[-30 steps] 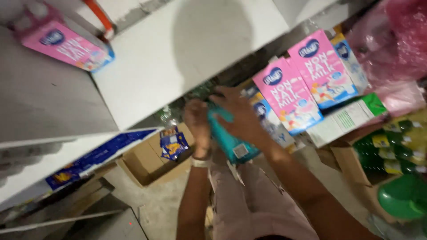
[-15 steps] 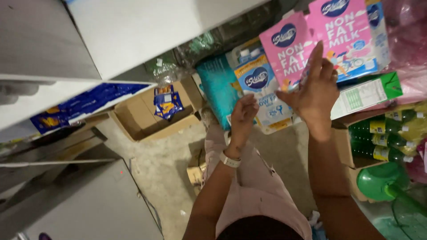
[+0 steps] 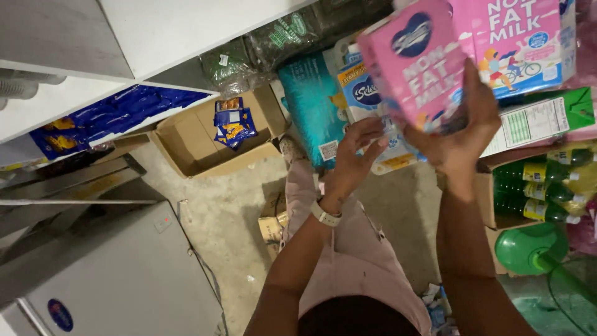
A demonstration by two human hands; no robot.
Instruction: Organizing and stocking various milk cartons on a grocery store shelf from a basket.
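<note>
Half a second earlier the right hand (image 3: 463, 140) had only reached up toward the pink milk carton (image 3: 413, 65); now its fingers were spread wide and pressed flat against the carton's lower face, thumb and palm cupping the bottom edge, so the box appeared lifted clear of the stack and tilted toward the camera. The left hand (image 3: 356, 155), which a second ago had gripped the teal packet (image 3: 311, 109), had let go of it and hung just below the carton with fingers loosely curled and holding nothing, the packet leaning among the goods behind. That suggested the grip had passed from the teal packet to the pink carton, with the weight on the right hand alone. A second pink carton (image 3: 516, 37) sat just beside the first, above a green-and-white box (image 3: 541, 121) and green bottles (image 3: 547, 186) in a cardboard tray. The floor (image 3: 224, 218) was bare grey concrete, littered near an open cardboard box (image 3: 205, 140) holding blue snack packets. White shelves (image 3: 186, 31) ran overhead in a cramped storeroom, and a grey chest freezer (image 3: 112, 274) stood at the lower left.
</note>
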